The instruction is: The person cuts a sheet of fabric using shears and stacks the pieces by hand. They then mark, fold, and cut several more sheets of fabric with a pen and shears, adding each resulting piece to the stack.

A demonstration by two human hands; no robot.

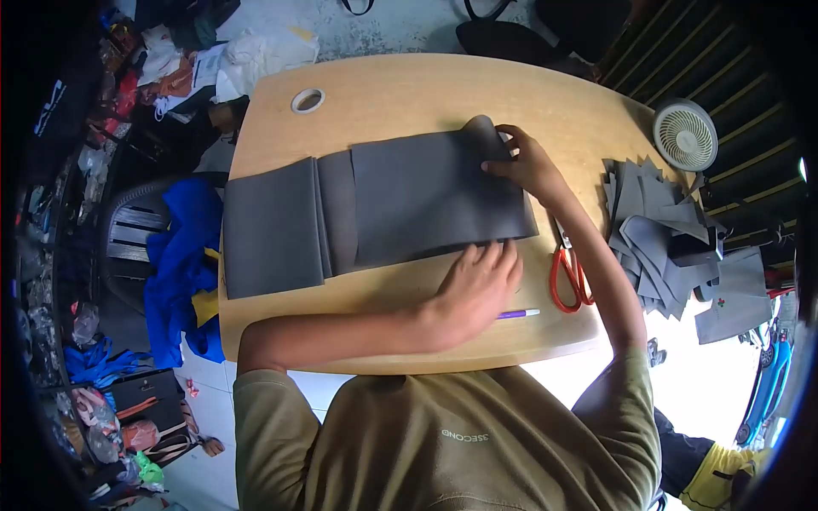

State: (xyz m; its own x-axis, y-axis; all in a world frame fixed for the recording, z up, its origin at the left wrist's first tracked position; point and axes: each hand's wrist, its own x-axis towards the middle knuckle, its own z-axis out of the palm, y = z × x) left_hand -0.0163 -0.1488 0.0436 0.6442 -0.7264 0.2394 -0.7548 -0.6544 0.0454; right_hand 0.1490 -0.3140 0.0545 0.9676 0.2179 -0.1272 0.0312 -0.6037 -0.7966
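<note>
Dark grey sheet material [426, 196] lies across the wooden table in front of me, its upper right corner curled up. My right hand [530, 166] pinches that corner, thumb on top and fingers behind it. Near the sheet's lower edge, my left hand [479, 285] lies with its fingers stretched out, the tips at the edge. To the left, a folded dark grey stack [273, 226] of the same material adjoins the sheet. Red-handled scissors [569, 272] lie beneath my right forearm. A purple pen [518, 314] sits beside my left hand, partly hidden by it.
A roll of tape [308, 101] lies at the table's [392, 85] far left. Cut grey pieces [652, 238] are heaped at the right, near a small white fan [685, 134]. Blue cloth [183, 264] hangs over a chair at the left.
</note>
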